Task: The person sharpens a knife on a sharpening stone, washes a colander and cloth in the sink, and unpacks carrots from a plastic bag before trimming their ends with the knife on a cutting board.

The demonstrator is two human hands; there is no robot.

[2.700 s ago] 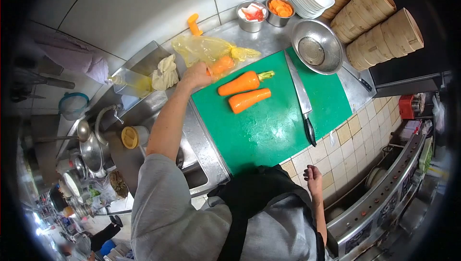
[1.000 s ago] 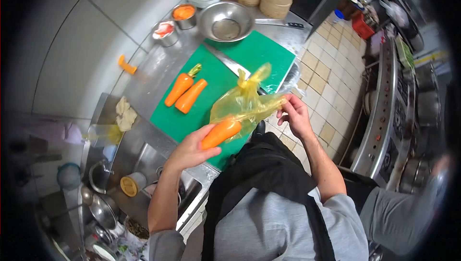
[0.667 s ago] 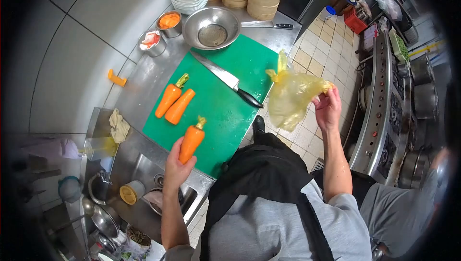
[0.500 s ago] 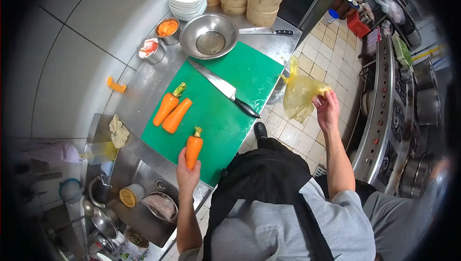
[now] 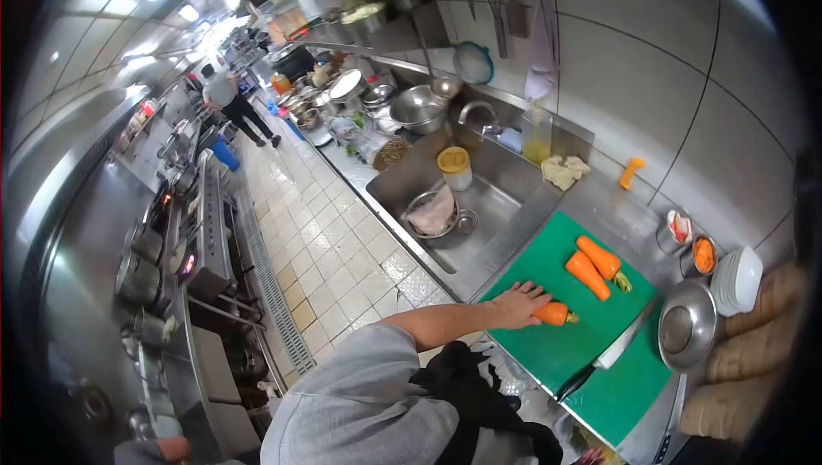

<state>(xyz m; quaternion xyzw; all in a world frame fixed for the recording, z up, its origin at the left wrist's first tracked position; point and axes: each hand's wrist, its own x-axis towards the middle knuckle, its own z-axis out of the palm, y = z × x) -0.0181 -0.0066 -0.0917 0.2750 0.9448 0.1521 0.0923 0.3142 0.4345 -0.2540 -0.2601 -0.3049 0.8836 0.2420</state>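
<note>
My left hand (image 5: 516, 306) lies over a carrot (image 5: 556, 314) on the green cutting board (image 5: 535, 349), its fingers around the carrot's thick end. Two more carrots, one (image 5: 587, 276) without visible leaf stubs and one (image 5: 599, 255) with green stubs, lie side by side farther back. A large kitchen knife (image 5: 623, 344) rests across the board, its black handle towards me. Only a sliver of my right hand (image 5: 591, 456) shows at the bottom edge, close to a yellowish plastic bag (image 5: 610, 448); its grip is hidden.
Left of the board is a sink (image 5: 505, 182) holding a yellow-lidded tub (image 5: 455, 167) and a bowl of pale meat (image 5: 434, 212). A metal bowl (image 5: 700, 311), small cups and stacked white dishes (image 5: 736, 281) stand right. Another person (image 5: 224, 92) stands far down the aisle.
My view has swung left towards the sink and aisle. The carrot in my left hand was held up; now it lies on the board under that hand. My right hand has dropped nearly out of view.
</note>
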